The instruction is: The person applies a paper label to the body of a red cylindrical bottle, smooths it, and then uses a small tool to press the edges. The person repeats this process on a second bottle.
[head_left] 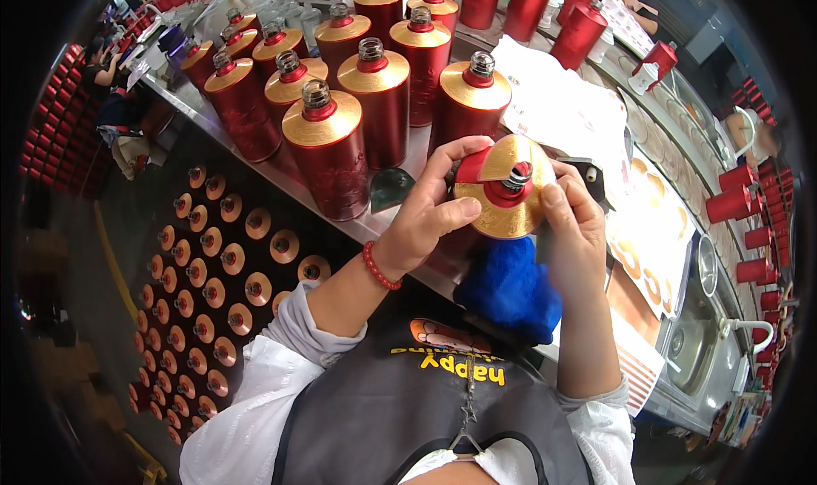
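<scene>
From my remote seat, the one bit of print I can read is the yellow lettering [464, 369] on the front of the dark grey apron [366, 413], two lines that stand upside down to my view, beside an orange cartoon print [447, 336]. Any marks on the gold-shouldered red bottle [509, 218] are too small for me to read.

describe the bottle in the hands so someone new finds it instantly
Find the metal table crowded with standing red bottles. Above the blue cloth in the picture, the left hand and right hand hold a single bottle. Unlike its neighbours' full gold rings, its gold ring leaves a red wedge bare.
</scene>
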Tool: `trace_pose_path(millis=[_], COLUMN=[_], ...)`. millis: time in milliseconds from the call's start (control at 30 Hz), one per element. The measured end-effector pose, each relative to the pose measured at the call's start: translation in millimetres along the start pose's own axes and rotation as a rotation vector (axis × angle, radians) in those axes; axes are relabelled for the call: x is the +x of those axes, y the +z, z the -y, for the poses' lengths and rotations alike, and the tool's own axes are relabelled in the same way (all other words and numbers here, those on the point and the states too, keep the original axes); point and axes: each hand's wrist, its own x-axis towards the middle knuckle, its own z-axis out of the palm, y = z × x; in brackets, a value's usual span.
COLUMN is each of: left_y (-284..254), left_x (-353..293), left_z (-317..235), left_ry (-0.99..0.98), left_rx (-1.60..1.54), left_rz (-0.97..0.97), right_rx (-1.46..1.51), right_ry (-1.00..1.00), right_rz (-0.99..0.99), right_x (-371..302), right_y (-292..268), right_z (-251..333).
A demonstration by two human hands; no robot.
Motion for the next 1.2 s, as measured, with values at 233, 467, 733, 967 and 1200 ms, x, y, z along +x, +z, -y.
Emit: trace_pose_path(millis=[233,467,733,967,1200], left_y=[-4,-4,-9,-5,-7], left_x=[3,8,16,15,15], left_z=[5,8,9,6,6], left_ry=[0.013,0.018,0.028,0.022,-0.012], left_rx=[0.032,0.018,0.002,0.077,0.115], left_rz=[-0.005,0.014,0.071,0.058,0.051], right_rx=[0.022,0.131,0.15,0.113,0.086], right_ry=[-0.032,0.056,0.098,0.102,0.096], right_rz=[0.07,0.047,0.04,0.058,0.039], right_x=[9,14,15,18,18], right_y=[-6,-9,-10,-12,-10], right_z=[-5,-6,-5,-5,-6])
